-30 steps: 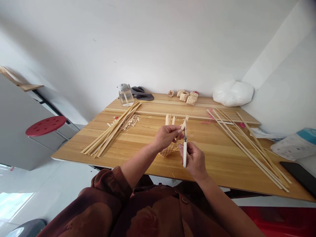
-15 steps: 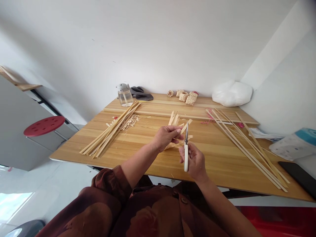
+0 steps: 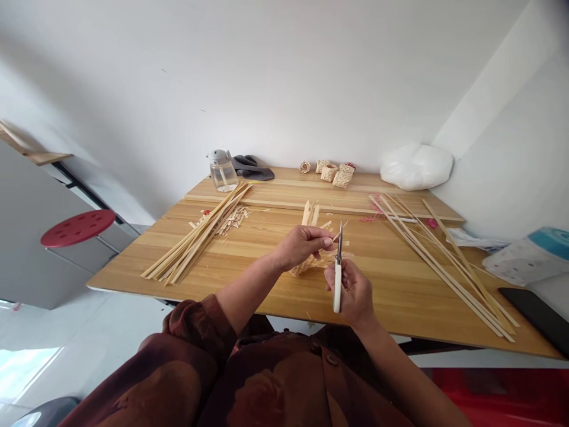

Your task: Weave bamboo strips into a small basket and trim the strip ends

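My left hand pinches a pale wooden strip between thumb and fingers. White-handled scissors are gripped in my right hand, blades pointing up and away from me, right by the strip. Beneath and behind my left hand sits a partly woven piece with several pointed strip ends standing up from it. Part of this weave is hidden by my hands.
Long strips lie at the left beside small offcuts. More strips lie at the right near a black phone. Small woven baskets, a water jug, a grey cloth and a white bag stand along the back.
The scissors have moved slightly right with my right hand. The strip at my left fingertips now shows as a thin edge instead of a broad face. The view has shifted a little.
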`<state>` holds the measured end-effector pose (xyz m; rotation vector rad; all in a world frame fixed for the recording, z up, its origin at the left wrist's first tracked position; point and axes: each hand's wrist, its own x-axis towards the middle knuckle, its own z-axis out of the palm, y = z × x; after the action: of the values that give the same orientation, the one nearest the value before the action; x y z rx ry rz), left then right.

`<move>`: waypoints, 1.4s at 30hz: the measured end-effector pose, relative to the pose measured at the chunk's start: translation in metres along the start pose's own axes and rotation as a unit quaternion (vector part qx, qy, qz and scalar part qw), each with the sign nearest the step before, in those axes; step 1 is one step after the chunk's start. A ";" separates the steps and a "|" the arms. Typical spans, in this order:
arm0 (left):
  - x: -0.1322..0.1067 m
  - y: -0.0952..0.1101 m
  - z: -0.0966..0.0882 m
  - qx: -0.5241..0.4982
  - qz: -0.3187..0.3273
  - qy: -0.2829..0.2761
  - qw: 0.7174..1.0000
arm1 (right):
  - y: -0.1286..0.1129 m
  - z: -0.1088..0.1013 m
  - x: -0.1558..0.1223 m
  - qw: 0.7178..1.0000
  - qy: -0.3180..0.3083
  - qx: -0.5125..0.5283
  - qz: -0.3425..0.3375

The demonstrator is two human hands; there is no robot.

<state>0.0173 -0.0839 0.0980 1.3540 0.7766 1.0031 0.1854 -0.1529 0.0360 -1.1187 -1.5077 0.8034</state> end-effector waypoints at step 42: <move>-0.008 -0.001 0.037 0.013 0.048 0.250 0.967 | -0.001 0.022 0.019 0.998 0.005 0.022 0.055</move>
<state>0.0481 -0.1064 0.0992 1.1772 1.1074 1.4439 0.1637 -0.1341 0.0385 -1.1779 -1.4241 0.9012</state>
